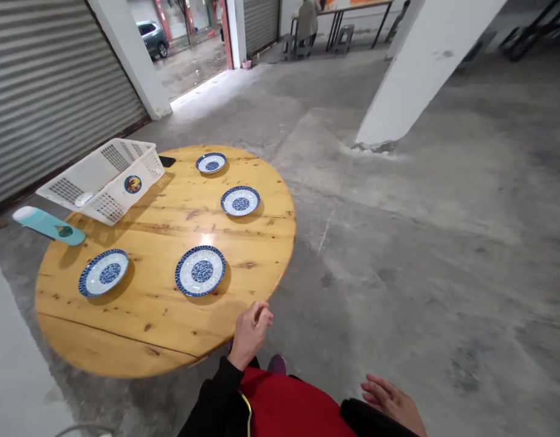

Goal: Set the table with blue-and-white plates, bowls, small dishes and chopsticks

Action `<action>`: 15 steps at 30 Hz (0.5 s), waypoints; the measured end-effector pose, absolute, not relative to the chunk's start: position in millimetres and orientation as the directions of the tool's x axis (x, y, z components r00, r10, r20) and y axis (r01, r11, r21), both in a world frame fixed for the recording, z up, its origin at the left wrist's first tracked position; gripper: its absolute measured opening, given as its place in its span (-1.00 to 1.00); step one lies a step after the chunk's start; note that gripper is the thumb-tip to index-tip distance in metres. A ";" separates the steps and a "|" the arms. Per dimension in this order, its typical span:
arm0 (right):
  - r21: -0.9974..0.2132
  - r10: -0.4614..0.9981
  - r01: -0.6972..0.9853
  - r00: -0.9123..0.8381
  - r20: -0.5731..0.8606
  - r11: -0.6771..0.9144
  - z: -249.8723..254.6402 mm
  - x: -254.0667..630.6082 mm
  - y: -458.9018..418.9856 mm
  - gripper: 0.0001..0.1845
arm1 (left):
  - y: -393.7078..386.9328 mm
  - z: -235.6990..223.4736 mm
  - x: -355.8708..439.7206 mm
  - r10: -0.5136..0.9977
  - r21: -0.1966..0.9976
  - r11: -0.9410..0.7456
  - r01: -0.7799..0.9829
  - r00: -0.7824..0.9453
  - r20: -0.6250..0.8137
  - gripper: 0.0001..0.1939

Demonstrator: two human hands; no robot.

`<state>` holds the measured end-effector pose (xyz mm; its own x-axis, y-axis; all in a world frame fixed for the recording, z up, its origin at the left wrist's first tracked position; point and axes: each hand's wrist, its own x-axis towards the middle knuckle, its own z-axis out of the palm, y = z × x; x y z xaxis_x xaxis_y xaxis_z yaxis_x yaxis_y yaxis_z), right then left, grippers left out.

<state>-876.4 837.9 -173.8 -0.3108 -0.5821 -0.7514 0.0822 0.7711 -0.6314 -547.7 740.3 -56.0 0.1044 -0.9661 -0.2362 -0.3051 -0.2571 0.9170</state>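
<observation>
My left hand [251, 331] hovers at the near edge of a round wooden table [161, 315], fingers curled loosely together with nothing seen in them. The nearest thing to it is a blue-and-white patterned plate [200, 271]. Other such plates lie at the left [103, 272], in the middle [240, 201] and at the far side [211, 162]. My right hand [392, 402] is low at the bottom of the view, off the table, fingers stretched out and holding nothing.
A white plastic basket [104, 179] sits tilted at the table's far left, with a dark phone [166, 161] behind it. A teal object [47, 224] overhangs the left rim. White pillars [412, 79] stand on the concrete floor; a person sits at a distant table [307, 21].
</observation>
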 end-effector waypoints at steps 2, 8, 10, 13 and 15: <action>-0.624 -0.567 0.148 -0.296 -0.768 0.768 -184.6 -883.0 838.7 -0.49 | 729.2 -55.1 -560.0 -0.971 0.906 -0.238 -0.351 0.067 -0.230 -0.71; -0.687 -0.641 0.132 -0.271 -0.718 0.715 -189.2 -878.9 795.1 -0.49 | 685.7 -55.1 -584.6 -0.965 0.883 -0.252 -0.396 0.033 -0.260 -0.67; -0.735 -0.682 0.095 -0.307 -0.663 0.672 -182.7 -887.9 774.3 -0.50 | 667.0 -57.9 -593.9 -0.957 0.875 -0.276 -0.398 0.031 -0.287 -0.66; -0.747 -0.687 0.063 -0.347 -0.638 0.662 -169.0 -912.1 743.7 -0.50 | 633.4 -64.0 -607.7 -0.949 0.878 -0.306 -0.368 0.045 -0.312 -0.63; -0.730 -0.664 0.052 -0.374 -0.647 0.682 -159.0 -929.2 724.6 -0.50 | 608.5 -67.7 -616.4 -0.946 0.884 -0.318 -0.343 0.060 -0.317 -0.62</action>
<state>-929.2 724.6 -159.0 -0.3744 -0.6639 -0.6474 0.0524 0.6819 -0.7296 -616.4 608.5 -67.7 0.0601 -0.9465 -0.3171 -0.3434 -0.3179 0.8838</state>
